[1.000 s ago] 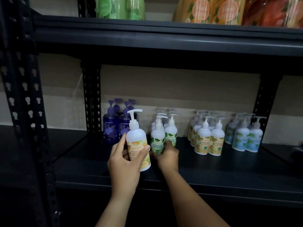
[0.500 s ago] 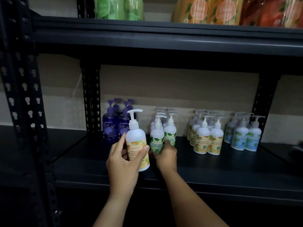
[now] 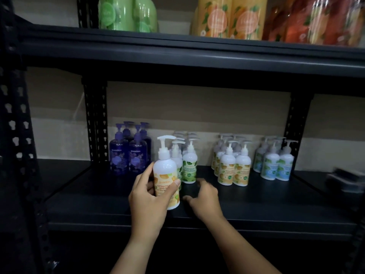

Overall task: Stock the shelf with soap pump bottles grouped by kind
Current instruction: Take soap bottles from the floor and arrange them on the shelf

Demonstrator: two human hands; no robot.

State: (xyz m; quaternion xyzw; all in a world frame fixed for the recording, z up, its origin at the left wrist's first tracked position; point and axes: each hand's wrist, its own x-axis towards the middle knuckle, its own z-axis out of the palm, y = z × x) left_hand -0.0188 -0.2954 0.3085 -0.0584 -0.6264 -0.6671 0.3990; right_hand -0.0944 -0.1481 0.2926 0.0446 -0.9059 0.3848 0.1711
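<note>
My left hand (image 3: pixel 147 196) grips a white pump bottle with an orange label (image 3: pixel 166 175), held upright just above the front of the black shelf (image 3: pixel 256 206). My right hand (image 3: pixel 203 198) hovers empty over the shelf, fingers loosely curled and blurred, just in front of the green-label bottles (image 3: pixel 189 165). Behind stand grouped rows: purple bottles (image 3: pixel 128 155) at the left, green-label ones in the middle, orange-label ones (image 3: pixel 233 167) to their right, and blue-label ones (image 3: pixel 274 165) furthest right.
The upper shelf (image 3: pixel 177 50) carries large green (image 3: pixel 126 12), orange (image 3: pixel 229 16) and red refill bottles (image 3: pixel 316 20). Black perforated uprights (image 3: pixel 17 135) frame the bay. A dark object (image 3: pixel 345 180) lies at the shelf's right end.
My right hand has let go of the front green-label bottle and drawn back towards me and slightly right. The left hand still holds the orange-label bottle in about the same place.
</note>
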